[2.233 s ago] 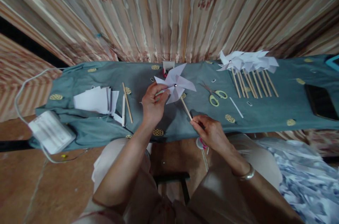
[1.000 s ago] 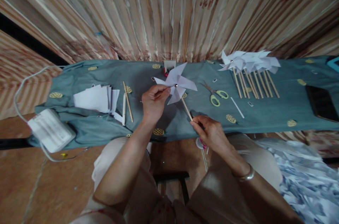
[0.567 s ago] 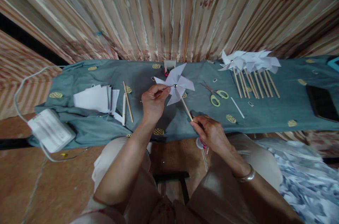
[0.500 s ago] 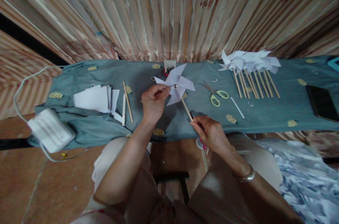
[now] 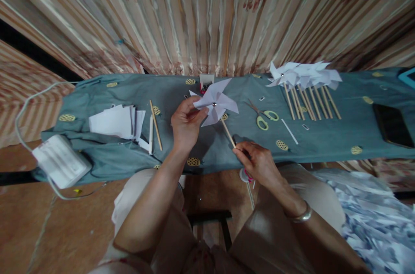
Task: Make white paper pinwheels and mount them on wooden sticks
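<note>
A white paper pinwheel (image 5: 218, 102) with a shiny pin at its centre is held up over the table, tilted on its wooden stick. My right hand (image 5: 254, 159) is closed around the stick's lower end, fingers wrapped on it. At the pinwheel's left side, the thumb and forefinger of my left hand (image 5: 186, 125) are on a blade, slightly parted with the paper between them. Behind the pinwheel stands a small open box (image 5: 206, 79) with a red front, its contents too small to make out. Green-handled scissors (image 5: 262, 116) lie open to the right.
Several finished pinwheels (image 5: 304, 77) lie in a row at the back right. Paper sheets (image 5: 113, 120), a wooden stick (image 5: 156, 125) and a white stick (image 5: 151, 133) lie left. A paper strip (image 5: 289, 131), a phone (image 5: 392, 125) and a white power box (image 5: 61, 161) are also on the cloth.
The pinwheel has turned slightly clockwise about its pin. My left thumb and forefinger have parted a little, the forefinger moving up with the blade. My right hand stays on the stick.
</note>
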Available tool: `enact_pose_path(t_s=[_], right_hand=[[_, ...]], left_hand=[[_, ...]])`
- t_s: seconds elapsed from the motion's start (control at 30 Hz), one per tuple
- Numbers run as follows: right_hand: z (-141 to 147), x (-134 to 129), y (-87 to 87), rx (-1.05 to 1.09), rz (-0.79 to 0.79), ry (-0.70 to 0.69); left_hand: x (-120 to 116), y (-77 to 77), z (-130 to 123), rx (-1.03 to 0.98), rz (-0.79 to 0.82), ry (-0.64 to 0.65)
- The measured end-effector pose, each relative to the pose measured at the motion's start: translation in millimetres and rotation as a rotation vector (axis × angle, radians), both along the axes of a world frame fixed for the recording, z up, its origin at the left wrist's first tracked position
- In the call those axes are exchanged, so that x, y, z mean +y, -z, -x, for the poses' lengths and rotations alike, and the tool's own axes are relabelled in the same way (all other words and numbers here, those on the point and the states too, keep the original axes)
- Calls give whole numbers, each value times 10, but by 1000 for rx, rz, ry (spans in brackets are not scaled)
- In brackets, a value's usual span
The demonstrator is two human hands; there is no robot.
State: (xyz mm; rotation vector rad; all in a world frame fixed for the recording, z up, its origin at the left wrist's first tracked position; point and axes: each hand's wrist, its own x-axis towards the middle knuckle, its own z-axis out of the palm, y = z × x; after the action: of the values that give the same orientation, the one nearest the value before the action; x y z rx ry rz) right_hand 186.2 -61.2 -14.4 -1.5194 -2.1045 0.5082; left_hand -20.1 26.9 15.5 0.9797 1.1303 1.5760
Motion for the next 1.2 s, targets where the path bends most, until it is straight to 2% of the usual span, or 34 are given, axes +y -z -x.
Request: enact_pose_path(t_s=[0.3,0.63,0.87,1.1,1.2], right_hand=[[5,21,-41,23,40,33],[-160,126,-132,52,-8,200],[-575,320,-274,-73,-88,357],[-1128,656,-235,-323,-80,529],[-1317,793,-221,-378,-63,558]], left_hand=[[21,27,28,-28,-6,7],[43,138,84,-7,-37,25],[-9,77,69,-30,9,60],[-18,61,58,-55,36,78],[-11,71,47,-44,33,83]])
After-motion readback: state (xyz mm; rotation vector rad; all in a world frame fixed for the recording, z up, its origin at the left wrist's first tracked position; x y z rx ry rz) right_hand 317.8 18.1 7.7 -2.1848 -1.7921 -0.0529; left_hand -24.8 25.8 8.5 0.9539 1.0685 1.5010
